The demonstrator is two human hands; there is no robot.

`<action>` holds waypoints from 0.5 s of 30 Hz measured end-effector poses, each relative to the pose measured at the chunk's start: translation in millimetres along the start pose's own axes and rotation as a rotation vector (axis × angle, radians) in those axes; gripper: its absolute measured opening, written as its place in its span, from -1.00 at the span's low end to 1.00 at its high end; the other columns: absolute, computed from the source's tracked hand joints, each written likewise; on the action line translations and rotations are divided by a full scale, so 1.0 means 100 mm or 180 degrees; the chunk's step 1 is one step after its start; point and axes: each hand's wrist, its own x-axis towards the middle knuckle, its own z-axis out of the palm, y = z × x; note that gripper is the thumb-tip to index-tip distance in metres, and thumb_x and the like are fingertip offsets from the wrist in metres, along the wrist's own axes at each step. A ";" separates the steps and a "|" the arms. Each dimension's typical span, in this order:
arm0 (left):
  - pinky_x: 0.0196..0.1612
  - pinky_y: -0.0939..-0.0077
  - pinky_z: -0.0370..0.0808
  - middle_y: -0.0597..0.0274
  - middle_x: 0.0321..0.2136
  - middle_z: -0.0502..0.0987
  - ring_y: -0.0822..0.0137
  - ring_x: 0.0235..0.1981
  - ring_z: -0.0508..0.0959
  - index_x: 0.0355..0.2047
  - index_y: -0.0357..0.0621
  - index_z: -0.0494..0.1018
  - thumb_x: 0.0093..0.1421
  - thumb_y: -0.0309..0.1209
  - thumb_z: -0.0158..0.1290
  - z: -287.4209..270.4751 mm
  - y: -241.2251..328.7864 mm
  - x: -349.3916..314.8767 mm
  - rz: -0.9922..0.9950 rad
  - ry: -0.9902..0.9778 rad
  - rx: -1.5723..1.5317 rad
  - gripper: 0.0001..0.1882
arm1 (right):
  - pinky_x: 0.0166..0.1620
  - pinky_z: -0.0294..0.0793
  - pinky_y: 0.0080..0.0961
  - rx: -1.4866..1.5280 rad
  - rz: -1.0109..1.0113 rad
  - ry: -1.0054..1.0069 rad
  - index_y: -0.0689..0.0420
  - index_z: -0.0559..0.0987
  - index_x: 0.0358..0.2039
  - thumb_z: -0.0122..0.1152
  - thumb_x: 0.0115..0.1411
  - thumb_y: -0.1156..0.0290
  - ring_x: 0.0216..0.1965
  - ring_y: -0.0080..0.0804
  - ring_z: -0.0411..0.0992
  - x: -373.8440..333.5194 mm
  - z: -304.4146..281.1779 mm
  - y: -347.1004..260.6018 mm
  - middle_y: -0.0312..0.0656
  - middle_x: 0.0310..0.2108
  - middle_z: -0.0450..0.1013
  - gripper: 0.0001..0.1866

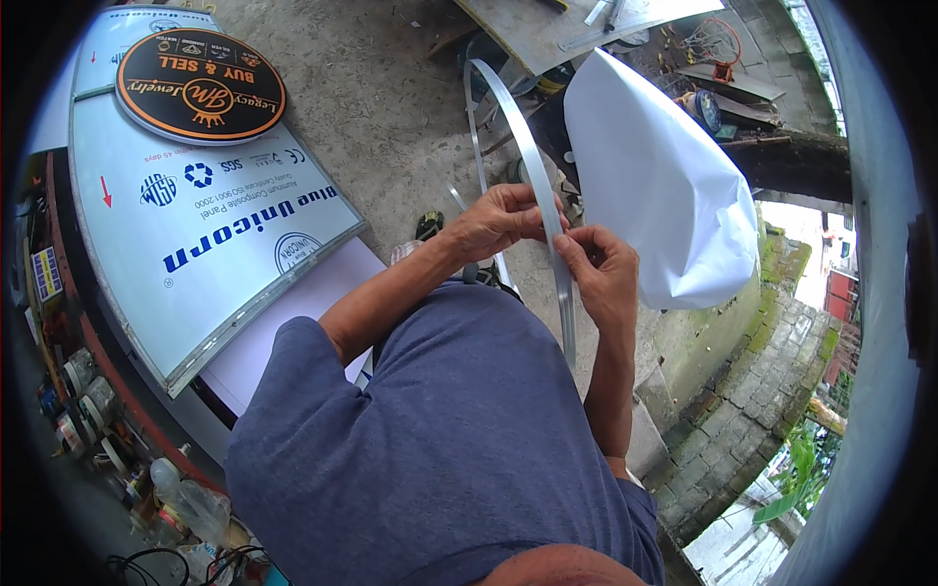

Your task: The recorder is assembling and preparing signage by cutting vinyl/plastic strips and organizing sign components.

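Note:
A long, thin silvery-white strip [533,156] runs between my hands and bends in a loop at its far end. My left hand [501,217] pinches its left edge with thumb and fingers. Just below, on the strip's right side, my right hand [599,266] grips it with the thumb laid on its face. Past my hands the strip's near end hangs down in front of my shirt. Whether anything small sits between my left fingertips, I cannot make out.
A panel-topped table [127,249] on the left carries a round black-and-orange sign [202,84]. White sheeting [655,186] drapes beyond my right hand. At the far side stands a worktable [532,29] with flat strips on it. Bottles and jars [88,405] crowd a shelf at lower left.

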 end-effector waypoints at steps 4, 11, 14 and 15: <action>-0.05 0.26 0.55 0.10 -0.20 0.57 0.26 -0.15 0.59 -0.09 -0.27 0.45 0.18 -0.36 0.16 0.16 -0.05 0.11 -0.0072 -0.0254 0.0268 -0.66 | -0.49 0.31 -0.56 -0.1137 0.0094 0.0469 0.27 0.60 -0.43 0.25 0.20 0.22 -0.59 -0.58 0.37 0.04 -0.24 -0.09 -0.22 -0.67 0.44 -0.68; -0.06 0.34 0.58 0.03 -0.20 0.57 0.24 -0.19 0.61 -0.12 -0.32 0.47 0.13 -0.45 0.19 0.61 -0.38 0.40 -0.0314 -0.1084 0.0747 -0.68 | -0.32 0.50 -0.40 -0.1171 -0.0923 0.0213 0.25 0.55 -0.13 0.20 0.22 0.10 -0.45 -0.30 0.53 0.74 -0.37 -0.48 -0.01 -0.30 0.54 -0.56; -0.08 0.40 0.57 0.05 -0.22 0.58 0.28 -0.20 0.60 -0.13 -0.30 0.49 0.11 -0.46 0.20 0.78 -0.62 0.52 -0.0270 -0.1309 0.0761 -0.69 | -0.37 0.55 -0.44 -0.1830 -0.1043 -0.0679 0.30 0.41 0.07 0.23 0.20 0.11 -0.43 -0.31 0.54 1.22 -0.26 -0.45 0.00 -0.23 0.51 -0.42; -0.09 0.42 0.57 0.07 -0.23 0.58 0.32 -0.23 0.60 -0.14 -0.30 0.49 0.11 -0.46 0.21 0.83 -0.71 0.55 -0.0272 -0.1411 0.0627 -0.69 | -0.45 0.52 -0.47 -0.1430 -0.0409 -0.1023 0.32 0.37 0.10 0.25 0.18 0.13 -0.45 -0.35 0.52 1.28 -0.20 -0.54 0.03 -0.24 0.50 -0.38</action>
